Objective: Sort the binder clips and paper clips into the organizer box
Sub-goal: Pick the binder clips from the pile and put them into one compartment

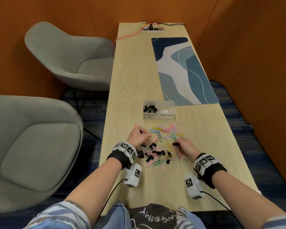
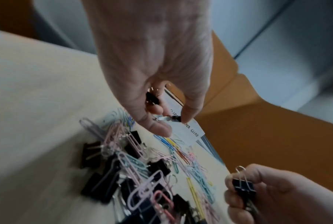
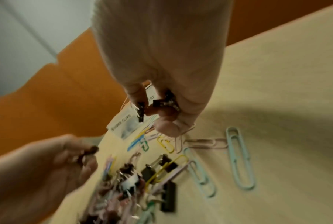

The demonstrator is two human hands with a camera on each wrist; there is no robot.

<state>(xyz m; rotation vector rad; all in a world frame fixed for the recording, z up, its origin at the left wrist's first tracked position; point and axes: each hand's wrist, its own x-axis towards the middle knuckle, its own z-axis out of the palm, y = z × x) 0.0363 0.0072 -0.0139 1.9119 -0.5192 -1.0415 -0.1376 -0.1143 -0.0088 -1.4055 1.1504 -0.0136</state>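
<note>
While the box [image 1: 158, 115] waits just beyond the mixed pile, the left hand [image 1: 137, 136] and right hand [image 1: 185, 145] each curl fingers round black binder clips [image 1: 153, 152], seemingly gathering handfuls; paper clips [image 1: 165, 130] lie unsorted on the worktop [image 1: 132, 80].

Clips heaped on the table's near half, organizer box just behind them.

The organizer box [image 1: 158, 109] stands mid-table [image 1: 132, 83], binder clips [image 1: 150, 109] in its left compartment. The desk mat [image 1: 183, 70] lies behind it along the right edge; the power strip [image 1: 152, 29] sits at the far edge. Paper clips [image 1: 166, 131] spread before the box, with loose binder clips [image 1: 155, 154] nearer the front edge.
</note>
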